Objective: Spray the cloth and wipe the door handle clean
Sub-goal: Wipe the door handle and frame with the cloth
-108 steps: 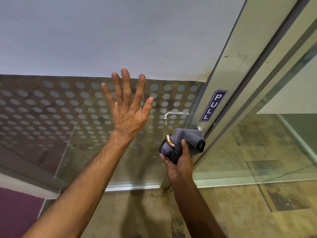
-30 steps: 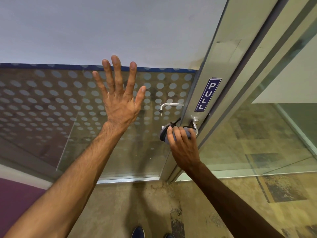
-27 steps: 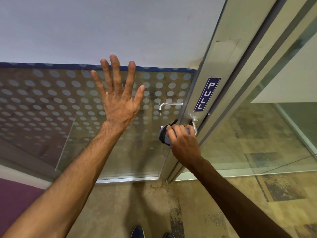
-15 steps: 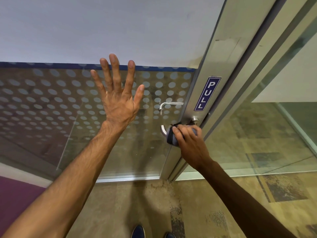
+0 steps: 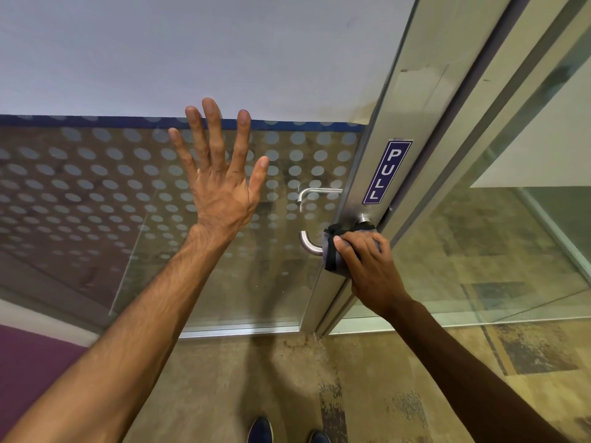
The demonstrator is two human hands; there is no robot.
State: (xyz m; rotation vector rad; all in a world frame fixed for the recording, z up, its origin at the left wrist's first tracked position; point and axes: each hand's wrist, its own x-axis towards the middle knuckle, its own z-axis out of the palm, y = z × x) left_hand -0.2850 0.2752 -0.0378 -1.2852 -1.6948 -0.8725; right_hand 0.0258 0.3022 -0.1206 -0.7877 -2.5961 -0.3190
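A metal lever door handle (image 5: pixel 307 243) sticks out from the door's metal stile below a blue PULL sign (image 5: pixel 386 171). My right hand (image 5: pixel 367 263) grips a grey cloth (image 5: pixel 332 257) wrapped around the handle's shaft near the stile; only the curved free end of the handle shows. My left hand (image 5: pixel 220 183) is flat against the dotted glass pane (image 5: pixel 96 193), fingers spread, holding nothing. No spray bottle is in view.
A second handle (image 5: pixel 316 194) shows through the glass on the door's far side. The door frame (image 5: pixel 479 123) and a clear glass panel (image 5: pixel 479 251) run to the right. My shoes (image 5: pixel 260 430) stand on the floor below.
My right hand with the cloth has slid along the handle from its free end toward the stile, uncovering the curved end. My left hand stays pressed on the glass.
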